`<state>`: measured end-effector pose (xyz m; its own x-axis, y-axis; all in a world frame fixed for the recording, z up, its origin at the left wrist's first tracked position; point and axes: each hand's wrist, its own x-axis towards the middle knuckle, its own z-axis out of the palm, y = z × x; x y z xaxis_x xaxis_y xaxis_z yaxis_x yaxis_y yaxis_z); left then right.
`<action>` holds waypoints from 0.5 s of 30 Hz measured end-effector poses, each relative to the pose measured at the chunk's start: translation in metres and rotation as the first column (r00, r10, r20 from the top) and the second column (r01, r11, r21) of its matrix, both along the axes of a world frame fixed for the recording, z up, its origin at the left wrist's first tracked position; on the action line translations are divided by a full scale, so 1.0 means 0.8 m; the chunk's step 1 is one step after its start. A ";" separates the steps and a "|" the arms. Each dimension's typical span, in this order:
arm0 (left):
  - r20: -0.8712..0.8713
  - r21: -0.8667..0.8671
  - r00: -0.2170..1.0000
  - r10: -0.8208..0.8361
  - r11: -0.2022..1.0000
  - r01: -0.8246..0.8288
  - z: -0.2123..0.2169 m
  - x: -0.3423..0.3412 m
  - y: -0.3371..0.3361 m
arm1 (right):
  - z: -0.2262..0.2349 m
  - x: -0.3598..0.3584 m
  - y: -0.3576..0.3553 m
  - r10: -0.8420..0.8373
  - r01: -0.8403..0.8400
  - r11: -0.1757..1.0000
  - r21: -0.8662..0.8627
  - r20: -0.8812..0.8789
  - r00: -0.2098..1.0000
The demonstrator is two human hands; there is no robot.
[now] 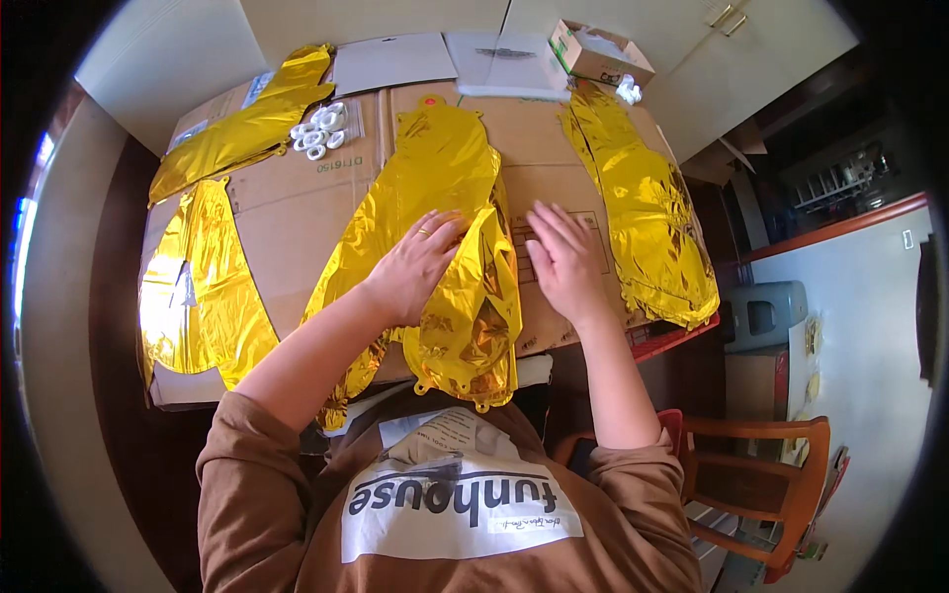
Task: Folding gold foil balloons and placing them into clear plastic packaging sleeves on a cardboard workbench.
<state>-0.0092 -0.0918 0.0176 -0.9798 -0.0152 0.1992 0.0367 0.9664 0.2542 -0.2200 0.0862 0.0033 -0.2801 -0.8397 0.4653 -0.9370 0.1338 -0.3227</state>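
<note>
A deflated gold foil balloon [435,163] lies in the middle of the cardboard, its lower end folded and creased and hanging over the near edge. My left hand [420,257] rests on it palm down, fingers stretched together across the foil beside a raised fold. Just right of the balloon, my right hand [565,257] is over the cardboard with its fingers extended and nothing in them. More flat gold foil balloons lie around: one at the near left [213,287], one at the far left [242,128] and one at the right [647,212].
Cardboard [287,208] covers the table. Several white rolls [318,130] are heaped at the far left. An open carton [603,54] stands at the back right, a crumpled white piece [629,90] beside it. A wooden chair [756,484] is at my right.
</note>
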 end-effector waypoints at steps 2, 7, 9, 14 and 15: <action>0.001 0.002 1.000 -0.004 1.000 0.004 0.003 0.002 0.000 | 0.002 0.007 -0.018 0.084 -0.081 0.994 0.071 -0.051 0.995; -0.107 0.152 0.994 0.014 0.988 0.003 -0.019 0.004 -0.007 | 0.006 0.014 -0.027 0.160 -0.146 0.961 0.236 -0.041 0.986; -0.001 0.095 0.999 0.037 0.995 -0.036 -0.017 0.004 -0.007 | 0.007 0.012 -0.027 0.166 -0.150 0.960 0.238 -0.046 0.985; 0.050 0.052 0.999 0.021 0.998 -0.023 -0.011 0.001 -0.006 | 0.009 0.010 -0.026 0.189 -0.161 0.952 0.261 -0.088 0.978; 0.043 0.056 0.999 0.030 0.998 -0.032 -0.007 0.002 -0.004 | 0.009 0.010 -0.026 0.195 -0.163 0.950 0.265 -0.098 0.976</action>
